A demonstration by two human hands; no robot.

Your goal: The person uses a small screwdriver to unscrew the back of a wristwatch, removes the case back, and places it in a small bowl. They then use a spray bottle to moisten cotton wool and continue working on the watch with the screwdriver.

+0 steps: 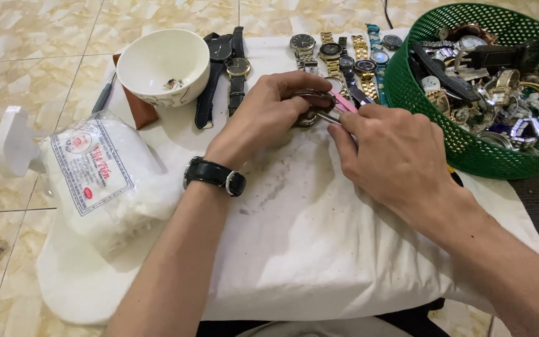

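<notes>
A metal wristwatch is clamped in the left hand while slim tweezers, pinched in the right hand, are applied to its case, where fine, steady tip placement is judged necessary.

Both hands on a watch

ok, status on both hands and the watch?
Left hand grips watch. Right hand holds tweezers to it. Green basket close right, nothing blocking.
</notes>
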